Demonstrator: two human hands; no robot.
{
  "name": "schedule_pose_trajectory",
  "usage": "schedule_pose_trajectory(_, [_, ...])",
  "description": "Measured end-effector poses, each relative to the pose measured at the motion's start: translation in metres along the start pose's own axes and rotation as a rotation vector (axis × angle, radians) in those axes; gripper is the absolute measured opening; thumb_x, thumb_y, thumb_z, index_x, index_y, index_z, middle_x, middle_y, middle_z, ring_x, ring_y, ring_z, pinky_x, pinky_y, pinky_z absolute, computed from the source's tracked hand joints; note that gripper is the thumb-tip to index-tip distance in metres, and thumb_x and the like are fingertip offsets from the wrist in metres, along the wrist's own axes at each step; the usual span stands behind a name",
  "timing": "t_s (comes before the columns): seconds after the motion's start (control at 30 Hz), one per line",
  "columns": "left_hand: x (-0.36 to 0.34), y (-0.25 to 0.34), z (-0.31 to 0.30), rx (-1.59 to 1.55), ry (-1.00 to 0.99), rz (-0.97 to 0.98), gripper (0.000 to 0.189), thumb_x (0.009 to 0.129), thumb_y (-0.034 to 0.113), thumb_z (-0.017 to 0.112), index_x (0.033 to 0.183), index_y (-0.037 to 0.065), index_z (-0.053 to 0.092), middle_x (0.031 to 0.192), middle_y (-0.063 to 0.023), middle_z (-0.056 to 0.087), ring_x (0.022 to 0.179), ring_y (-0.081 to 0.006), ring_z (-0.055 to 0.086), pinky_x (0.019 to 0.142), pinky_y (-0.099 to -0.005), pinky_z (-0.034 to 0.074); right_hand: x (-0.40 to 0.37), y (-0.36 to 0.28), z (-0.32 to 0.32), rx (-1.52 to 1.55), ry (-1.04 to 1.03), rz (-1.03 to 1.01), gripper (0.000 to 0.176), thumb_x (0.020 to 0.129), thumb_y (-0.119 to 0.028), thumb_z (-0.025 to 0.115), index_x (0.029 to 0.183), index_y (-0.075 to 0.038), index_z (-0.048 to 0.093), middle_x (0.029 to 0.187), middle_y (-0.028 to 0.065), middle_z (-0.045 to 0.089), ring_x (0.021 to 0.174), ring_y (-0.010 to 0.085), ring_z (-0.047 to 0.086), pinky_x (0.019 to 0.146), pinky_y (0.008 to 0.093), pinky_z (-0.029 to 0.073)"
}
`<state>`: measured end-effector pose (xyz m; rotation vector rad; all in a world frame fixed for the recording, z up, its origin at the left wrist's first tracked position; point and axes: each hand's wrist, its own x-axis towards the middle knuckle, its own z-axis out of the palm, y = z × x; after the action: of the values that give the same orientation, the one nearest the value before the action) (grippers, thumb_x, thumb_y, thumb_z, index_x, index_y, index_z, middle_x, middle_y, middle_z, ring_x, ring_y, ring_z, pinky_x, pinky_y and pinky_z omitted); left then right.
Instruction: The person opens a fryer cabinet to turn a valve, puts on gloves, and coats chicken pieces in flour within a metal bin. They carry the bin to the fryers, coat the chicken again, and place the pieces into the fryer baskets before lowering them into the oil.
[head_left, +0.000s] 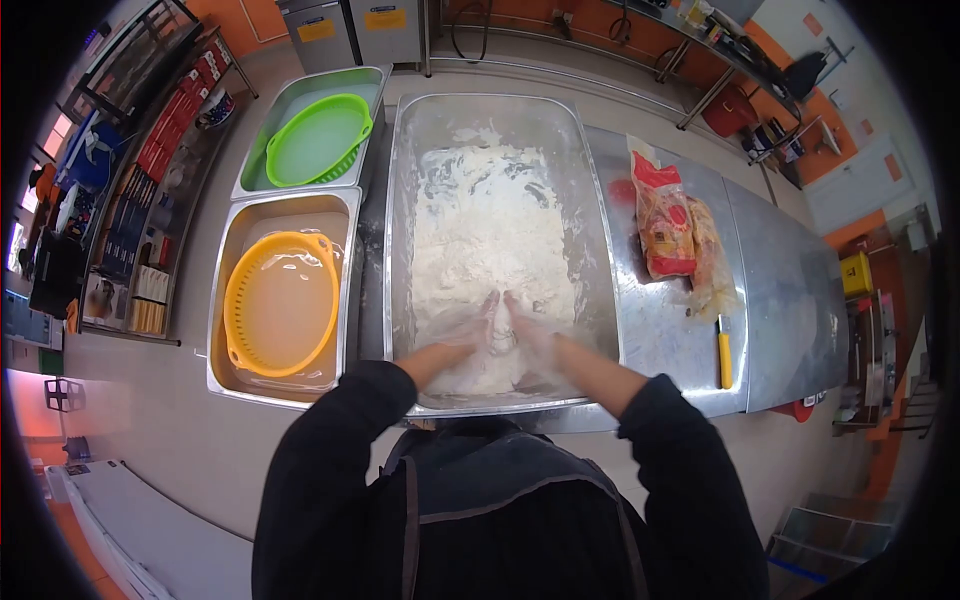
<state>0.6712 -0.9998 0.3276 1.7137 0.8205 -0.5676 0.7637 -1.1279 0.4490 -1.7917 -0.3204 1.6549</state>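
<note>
Apron (500,500); hands (478,328) in flour (485,230) at tray (600,290) rim.

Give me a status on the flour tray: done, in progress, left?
Done: flour already covers most of the large steel tray. In hand: left hand and right hand, both floured, press together into the near end of the pile. Left, probably: the green colander and yellow colander sit apart in their side trays, and the bags and yellow-handled knife lie aside on the counter.

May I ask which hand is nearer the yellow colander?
Left. The left hand is in the flour, closer to the yellow colander; the right hand lies just beyond it.
</note>
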Motion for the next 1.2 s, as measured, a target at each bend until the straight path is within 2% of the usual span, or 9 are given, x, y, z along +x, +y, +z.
schedule_pose_trajectory(0.3, [-0.033,0.01,-0.001,0.221,0.195,0.636,0.057,0.091,0.041,0.018,0.137,0.008,0.014,0.135,-0.018,0.029,0.125,-0.0292,0.027,0.105,-0.0348,0.017,0.026,-0.002,-0.039,-0.297,0.236,-0.175,0.069,0.081,-0.049,0.051,0.133,-0.01,0.029,0.123,0.0171,0.045,0.11,0.0287,0.044,0.095,0.0356,0.03])
schedule_pose_trajectory(0.4, [-0.091,0.057,-0.03,-0.566,-0.13,0.223,0.056,0.092,0.039,0.015,0.137,0.006,0.012,0.138,-0.0164,0.024,0.126,-0.0258,0.025,0.105,-0.0326,0.016,0.003,-0.003,-0.061,-0.243,0.056,-0.305,0.071,0.079,-0.044,0.057,0.134,-0.01,0.026,0.131,0.016,0.037,0.115,0.0262,0.04,0.096,0.0324,0.028])
schedule_pose_trajectory(0.5, [-0.048,0.002,-0.045,0.017,0.072,0.63,0.062,0.09,0.045,0.019,0.134,0.002,0.021,0.14,-0.018,0.019,0.129,-0.0277,0.019,0.104,-0.0343,0.017,-0.007,0.001,-0.064,-0.01,0.037,-0.356,0.074,0.08,-0.052,0.052,0.137,-0.015,0.02,0.139,0.0139,0.022,0.128,0.0254,0.021,0.1,0.0382,0.024])
schedule_pose_trajectory(0.6, [-0.047,0.019,-0.043,0.121,-0.132,0.173,0.061,0.091,0.044,0.019,0.135,0.003,0.021,0.139,-0.0173,0.02,0.129,-0.0272,0.02,0.105,-0.0336,0.017,0.023,0.04,-0.052,0.052,0.022,-0.061,0.066,0.084,-0.052,0.042,0.135,-0.015,0.022,0.138,0.0135,0.023,0.127,0.0284,0.021,0.094,0.0462,0.03])
schedule_pose_trajectory(0.73, [-0.012,0.015,0.014,0.042,-0.189,0.102,0.059,0.091,0.044,0.019,0.135,0.004,0.02,0.139,-0.0165,0.023,0.128,-0.0264,0.021,0.105,-0.0327,0.016,0.061,0.059,-0.015,0.036,0.154,-0.033,0.06,0.086,-0.046,0.041,0.132,-0.011,0.027,0.132,0.0125,0.032,0.122,0.0257,0.029,0.092,0.0414,0.034])
schedule_pose_trajectory(0.93, [-0.029,0.044,0.017,-0.503,-0.161,0.2,0.056,0.092,0.042,0.019,0.137,0.008,0.016,0.138,-0.0142,0.027,0.128,-0.024,0.024,0.105,-0.0302,0.015,0.04,0.013,-0.016,-1.128,0.379,-0.163,0.051,0.089,-0.038,0.04,0.128,-0.005,0.034,0.123,0.0109,0.046,0.114,0.0215,0.041,0.088,0.0343,0.04])
schedule_pose_trajectory(1.03, [-0.038,0.016,-0.003,-0.12,-0.022,0.807,0.068,0.085,0.056,0.031,0.13,0.005,0.034,0.132,-0.0205,0.034,0.125,-0.0299,0.029,0.105,-0.0348,0.018,0.064,0.055,-0.057,-0.784,0.294,-0.663,0.046,0.089,-0.035,0.041,0.124,-0.005,0.041,0.118,0.0097,0.051,0.112,0.019,0.045,0.088,0.029,0.039])
schedule_pose_trajectory(1.1, [-0.082,0.031,-0.037,-0.064,-0.337,0.448,0.065,0.084,0.054,0.038,0.128,0.007,0.038,0.129,-0.02,0.037,0.123,-0.0294,0.031,0.103,-0.0356,0.021,0.063,0.062,-0.066,-0.374,0.198,-0.764,0.041,0.088,-0.033,0.042,0.119,-0.005,0.045,0.113,0.0087,0.054,0.108,0.0176,0.048,0.087,0.0271,0.039])
schedule_pose_trajectory(1.2, [-0.108,0.06,-0.086,0.959,-0.445,0.209,0.059,0.084,0.05,0.041,0.127,0.01,0.04,0.13,-0.0162,0.039,0.124,-0.0284,0.031,0.104,-0.0347,0.021,0.005,-0.001,-0.058,-0.208,0.181,-0.531,0.037,0.087,-0.03,0.043,0.113,-0.004,0.049,0.105,0.0079,0.058,0.097,0.0166,0.054,0.082,0.0283,0.042])
